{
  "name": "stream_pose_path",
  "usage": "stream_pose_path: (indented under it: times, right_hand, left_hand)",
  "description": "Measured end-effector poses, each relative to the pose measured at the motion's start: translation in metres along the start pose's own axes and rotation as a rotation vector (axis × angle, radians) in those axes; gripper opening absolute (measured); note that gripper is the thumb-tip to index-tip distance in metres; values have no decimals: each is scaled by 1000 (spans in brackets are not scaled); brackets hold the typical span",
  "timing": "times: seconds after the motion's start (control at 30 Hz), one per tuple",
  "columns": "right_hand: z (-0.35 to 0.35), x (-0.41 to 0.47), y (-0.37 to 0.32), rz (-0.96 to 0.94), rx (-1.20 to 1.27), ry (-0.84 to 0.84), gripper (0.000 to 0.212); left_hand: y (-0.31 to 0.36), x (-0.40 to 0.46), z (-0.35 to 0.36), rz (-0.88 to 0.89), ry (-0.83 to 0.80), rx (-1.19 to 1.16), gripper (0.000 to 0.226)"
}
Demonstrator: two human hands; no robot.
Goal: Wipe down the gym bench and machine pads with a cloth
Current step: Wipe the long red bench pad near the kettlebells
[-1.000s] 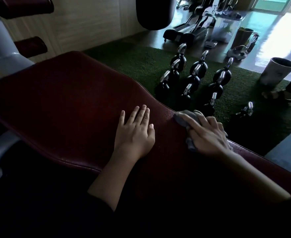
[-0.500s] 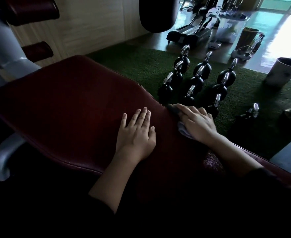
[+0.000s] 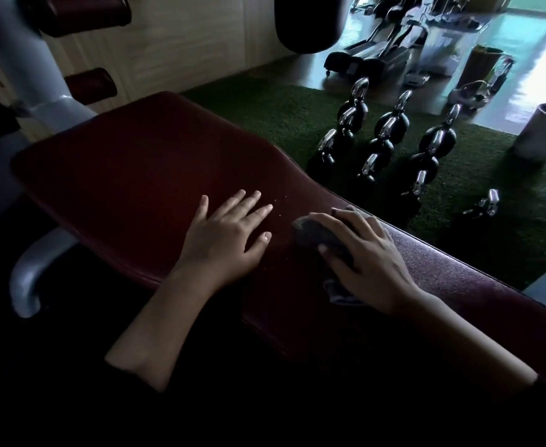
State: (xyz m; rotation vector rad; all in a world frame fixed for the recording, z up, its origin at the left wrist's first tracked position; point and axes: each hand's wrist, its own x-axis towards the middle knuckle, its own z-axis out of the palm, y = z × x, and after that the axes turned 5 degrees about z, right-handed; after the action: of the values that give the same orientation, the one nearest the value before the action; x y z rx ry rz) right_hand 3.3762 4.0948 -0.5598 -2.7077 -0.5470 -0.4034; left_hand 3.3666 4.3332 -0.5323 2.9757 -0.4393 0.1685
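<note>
Both your hands are on the dark red bench point(image 3: 142, 162): your left hand point(image 3: 223, 237) lies flat with fingers straight and spread, holding nothing, while your right hand point(image 3: 366, 253) presses the grey cloth point(image 3: 313, 233) near the bench's far edge (fingers curled over it). Kettlebells point(image 3: 384, 133) sit on the green turf point(image 3: 265, 114) beyond.

We see only part of the grey cloth point(image 3: 328, 238); the right hand point(image 3: 366, 256) covers the rest. The punching bag point(image 3: 308, 22) at twelve o'clock is cut off above, and the treadmills point(image 3: 378, 53) behind it blur.
</note>
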Motion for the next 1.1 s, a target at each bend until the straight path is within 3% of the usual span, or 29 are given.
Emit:
stream_pose_path:
  times: [0.13, 0.43, 0.6, 0.73, 0.93, 1.1]
  right_hand:
    - [6, 8, -11, 15, -63, -93, 55]
    - [13, 12, -30, -23, -40, -194, 53]
    - [11, -19, -60, -330, -11, -190, 41]
    - [-8, -45, -34, -597, 43, -289, 38]
    - [-8, -5, 16, -358, -10, -293, 42]
    - [7, 9, -45, -357, -32, -191, 42]
  left_hand:
    - [-13, -12, 3, -63, -111, 77, 58]
    - [-20, -13, 9, -35, -55, 9, 48]
    - [-31, -12, 9, 5, -39, -56, 47]
    - [-32, -14, 11, 6, -22, -24, 48]
    - [-31, -16, 12, 9, -12, -17, 49]
    - [-34, -15, 11, 20, 4, -49, 46]
